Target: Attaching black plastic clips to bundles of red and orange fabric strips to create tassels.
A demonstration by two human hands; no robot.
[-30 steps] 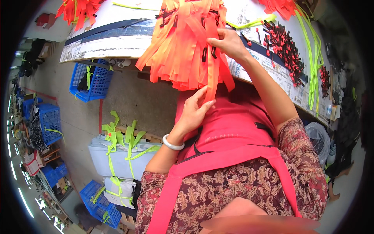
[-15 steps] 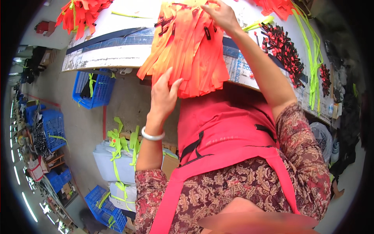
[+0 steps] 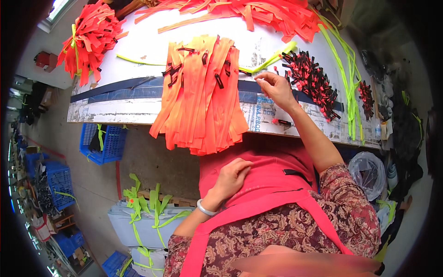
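Observation:
A wide layer of orange-red fabric strips point(image 3: 198, 111) lies on the table point(image 3: 110, 108), its lower ends hanging over the near edge. Small black pieces point(image 3: 218, 81) are scattered on its upper part. Just right of the strips, my right hand point(image 3: 278, 92) is above the table with thumb and fingertips pinched together; whatever may be between them is too small to make out. Beside it is a pile of small black-and-red pieces point(image 3: 314, 83). My left hand point(image 3: 230, 177) is in front of my red apron point(image 3: 272, 161), below the strips, its fingers curled in with nothing visible in them.
More orange-red strips point(image 3: 277, 18) lie along the far edge, and a tied bunch point(image 3: 90, 41) sits at the far left. Yellow-green ribbons point(image 3: 346, 78) run down the right side. Below the table are a blue basket point(image 3: 102, 143) and tied grey bundles point(image 3: 138, 226).
My right hand has left the top of the strips and come down to their right. My left hand has dropped from their lower edge to my apron, its fingers curling in.

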